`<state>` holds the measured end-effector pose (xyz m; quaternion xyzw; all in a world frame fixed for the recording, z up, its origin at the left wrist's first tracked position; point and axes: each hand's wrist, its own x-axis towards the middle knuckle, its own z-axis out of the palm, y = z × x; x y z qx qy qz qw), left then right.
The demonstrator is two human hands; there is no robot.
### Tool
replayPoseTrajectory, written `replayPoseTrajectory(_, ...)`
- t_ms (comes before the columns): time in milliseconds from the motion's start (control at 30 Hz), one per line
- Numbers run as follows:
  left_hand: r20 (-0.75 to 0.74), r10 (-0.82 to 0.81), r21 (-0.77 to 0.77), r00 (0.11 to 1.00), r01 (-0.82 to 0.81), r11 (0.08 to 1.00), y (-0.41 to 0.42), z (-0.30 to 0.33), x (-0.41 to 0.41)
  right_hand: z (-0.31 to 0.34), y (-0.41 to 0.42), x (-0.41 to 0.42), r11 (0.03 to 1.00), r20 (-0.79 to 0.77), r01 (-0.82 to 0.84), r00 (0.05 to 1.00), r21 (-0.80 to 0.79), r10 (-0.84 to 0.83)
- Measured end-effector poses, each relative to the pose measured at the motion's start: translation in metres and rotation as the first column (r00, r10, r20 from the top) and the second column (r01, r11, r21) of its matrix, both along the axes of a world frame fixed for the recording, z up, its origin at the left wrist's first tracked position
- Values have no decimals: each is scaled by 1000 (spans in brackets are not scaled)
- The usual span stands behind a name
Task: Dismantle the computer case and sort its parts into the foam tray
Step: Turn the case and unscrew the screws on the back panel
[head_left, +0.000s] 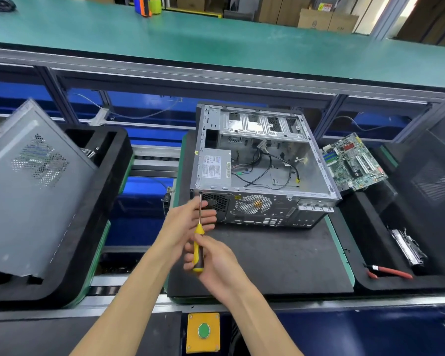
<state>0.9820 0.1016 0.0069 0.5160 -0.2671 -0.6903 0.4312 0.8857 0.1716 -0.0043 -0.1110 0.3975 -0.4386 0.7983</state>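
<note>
While your right hand (217, 263) wraps its curled fingers around the yellow handle of the screwdriver (198, 242), your left hand (190, 219) steadies the metal shaft, its fingers extended and lying along and behind the shank rather than curled tight. You hold the tool tilted slightly, tip up and away from you, and the tip meets the top left corner of the rear panel of the computer case (262, 173), at what looks like a screw; the screw itself is too small to make out.

You have the case lying on its side on a dark mat (280, 258), open face up, with its rear panel toward you. Inside it you can see the power supply (216, 169) at the left, loose cables (270, 168) across the floor, and a drive cage (262, 124) at the far end.

To your right, a foam tray (365, 258) holds a green motherboard (352, 163) leaning at its far end, just beside the case. Nearer you in that tray lie a crumpled silvery piece (406, 247) and red-handled pliers (388, 271).

To your left, a second black foam tray (113, 176) carries a grey side panel (31, 188) with perforated vents, propped at a slant. Close to your body sits a yellow box with a green button (203, 331).
</note>
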Motion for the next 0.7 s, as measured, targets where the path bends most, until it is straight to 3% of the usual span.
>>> replayPoseTrajectory(100,-199,100,87,975,-84,993,-10,0,2,2,-3,-2,1000,-83,16,996,-8,-17)
replayPoseTrajectory(200,-325,127,162,937,-77,984,-16,2,4,7,-4,-4,999,-67,-3,998,37,5)
replayPoseTrajectory(433,-408,142,208,902,-60,976,-23,0,1,12,-6,-9,999,-190,-40,981,-9,37)
replayPoseTrajectory(700,-433,166,202,886,-84,976,-21,-6,-2,11,-2,-14,998,-80,-59,995,-7,58)
